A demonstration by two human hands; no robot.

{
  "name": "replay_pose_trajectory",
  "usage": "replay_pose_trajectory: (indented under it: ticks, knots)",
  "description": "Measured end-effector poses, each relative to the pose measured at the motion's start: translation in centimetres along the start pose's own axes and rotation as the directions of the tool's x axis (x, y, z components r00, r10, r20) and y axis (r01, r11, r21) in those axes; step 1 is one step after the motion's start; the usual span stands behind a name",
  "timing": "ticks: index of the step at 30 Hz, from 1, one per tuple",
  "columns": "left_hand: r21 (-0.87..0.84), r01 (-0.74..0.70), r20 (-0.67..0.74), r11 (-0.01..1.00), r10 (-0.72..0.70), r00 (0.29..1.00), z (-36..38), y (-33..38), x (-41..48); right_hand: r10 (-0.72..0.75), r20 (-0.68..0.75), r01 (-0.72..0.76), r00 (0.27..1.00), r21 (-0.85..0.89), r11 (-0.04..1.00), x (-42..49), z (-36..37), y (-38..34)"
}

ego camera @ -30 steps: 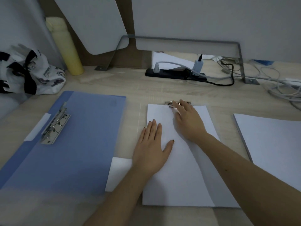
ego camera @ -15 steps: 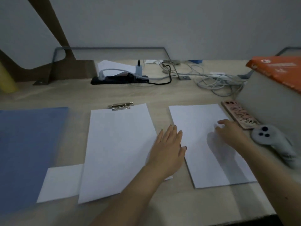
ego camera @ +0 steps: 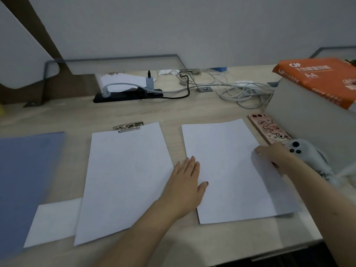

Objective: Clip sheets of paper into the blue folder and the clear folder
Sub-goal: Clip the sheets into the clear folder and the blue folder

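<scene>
The left hand (ego camera: 187, 180) lies spread flat, steadying the paper stack (ego camera: 229, 166) while the right hand (ego camera: 272, 154) pinches its three-o'clock edge to lift sheets.

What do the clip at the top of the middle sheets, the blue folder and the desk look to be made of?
The clip looks like polished metal: silvery, with bright glints. The blue folder seems to be matte plastic, judging by its flat, even colour and thin edge, though coated card is possible. The desk shows pale wood grain, probably laminate rather than solid wood.
</scene>
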State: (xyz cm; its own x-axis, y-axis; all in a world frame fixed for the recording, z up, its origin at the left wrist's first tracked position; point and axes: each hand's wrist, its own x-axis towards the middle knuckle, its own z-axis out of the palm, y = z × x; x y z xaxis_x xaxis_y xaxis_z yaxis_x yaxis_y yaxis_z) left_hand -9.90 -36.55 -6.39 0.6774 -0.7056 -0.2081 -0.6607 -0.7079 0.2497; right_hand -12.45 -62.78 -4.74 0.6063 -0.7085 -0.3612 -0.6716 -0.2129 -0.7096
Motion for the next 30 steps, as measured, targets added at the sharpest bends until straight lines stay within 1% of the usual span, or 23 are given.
replay_pose_trajectory:
  ticks: [1, 3, 4, 6, 8, 9, 10, 11, 12, 13, 14, 15, 16, 17, 19, 20, 22, 24, 27, 30]
  knots:
    - [-0.001, -0.003, 0.003, 1.000, 0.003, 1.000, 0.0, -0.1, 0.0, -0.011, 0.036, 0.011, 0.999, 0.021, 1.000, -0.3, 0.0, -0.1]
    - [-0.011, -0.010, -0.008, 1.000, 0.010, 1.000, 0.0, -0.1, 0.0, -0.081, 0.093, 0.071, 0.992, 0.105, 0.992, -0.9, -0.2, 0.0]
    - [-0.017, -0.015, -0.014, 1.000, 0.014, 1.000, 0.0, -0.1, 0.1, -0.131, 0.110, 0.113, 0.985, 0.158, 0.981, -1.2, -0.3, 0.2]
    - [-0.063, -0.015, -0.016, 0.998, 0.014, 1.000, 0.0, -0.3, 0.1, -0.215, 0.106, 0.194, 0.971, 0.181, 0.964, -2.1, -0.7, 0.8]
    - [-0.239, 0.003, -0.051, 0.971, -0.015, 0.999, -0.2, -0.6, 0.1, -0.264, 0.077, 0.236, 0.962, 0.259, 0.937, -3.0, -1.1, 0.7]
    - [-0.371, 0.013, -0.099, 0.928, -0.053, 0.994, -0.4, -0.7, 0.1, -0.278, 0.065, 0.243, 0.958, 0.328, 0.913, -3.5, -1.4, 0.4]
    - [-0.511, 0.009, -0.161, 0.860, -0.105, 0.981, -0.6, -0.7, 0.2, -0.300, 0.058, 0.256, 0.952, 0.385, 0.887, -4.2, -1.7, -0.2]
    - [-0.649, 0.006, -0.201, 0.761, -0.180, 0.963, -1.2, -0.7, 0.2, -0.321, 0.042, 0.274, 0.946, 0.423, 0.864, -4.9, -1.9, -0.8]
    - [-0.778, 0.020, -0.189, 0.628, -0.264, 0.946, -1.8, -0.7, 0.3, -0.352, 0.035, 0.300, 0.935, 0.451, 0.841, -5.8, -2.2, -1.6]
    - [-0.881, 0.057, -0.115, 0.469, -0.330, 0.937, -2.7, -0.7, 0.2, -0.379, 0.023, 0.325, 0.925, 0.470, 0.821, -6.3, -2.3, -2.1]
    - [-0.948, 0.093, -0.021, 0.304, -0.352, 0.936, -3.3, -0.8, 0.1, -0.401, 0.022, 0.343, 0.916, 0.478, 0.809, -6.9, -2.5, -2.8]
    - [-0.980, 0.107, 0.044, 0.169, -0.337, 0.940, -3.8, -1.2, -0.1, -0.423, 0.021, 0.364, 0.906, 0.472, 0.803, -7.5, -2.6, -3.5]
    - [-0.991, 0.099, 0.066, 0.092, -0.310, 0.948, -4.1, -1.5, -0.4, -0.455, 0.018, 0.397, 0.890, 0.459, 0.795, -8.4, -2.8, -4.5]
    - [-0.996, 0.077, 0.057, 0.055, -0.296, 0.954, -4.5, -1.7, -0.8, -0.486, 0.002, 0.443, 0.874, 0.407, 0.799, -8.9, -3.0, -5.3]
    - [-0.999, 0.035, 0.027, 0.021, -0.310, 0.950, -5.2, -2.0, -1.9, -0.534, -0.034, 0.521, 0.845, 0.275, 0.808, -10.0, -3.4, -7.4]
    - [-1.000, 0.016, 0.018, -0.008, -0.322, 0.947, -5.5, -2.1, -2.3, -0.548, -0.047, 0.541, 0.835, 0.253, 0.802, -10.8, -3.6, -8.5]
    - [-0.997, -0.027, 0.002, -0.079, -0.340, 0.940, -6.4, -2.4, -3.3, -0.582, -0.056, 0.574, 0.811, 0.262, 0.776, -11.8, -3.6, -10.4]
    - [-0.989, -0.089, -0.041, -0.114, -0.371, 0.928, -7.6, -3.1, -4.5, -0.598, -0.065, 0.585, 0.799, 0.310, 0.749, -12.7, -2.5, -12.2]
    - [-0.984, -0.170, -0.126, -0.051, -0.477, 0.870, -9.2, -5.6, -6.9, -0.603, -0.014, 0.547, 0.797, 0.437, 0.713, -14.0, 1.3, -13.9]
    - [-0.981, -0.188, -0.176, 0.037, -0.557, 0.812, -10.5, -9.3, -10.1, -0.609, 0.065, 0.515, 0.791, 0.467, 0.719, -14.9, 6.3, -15.2]
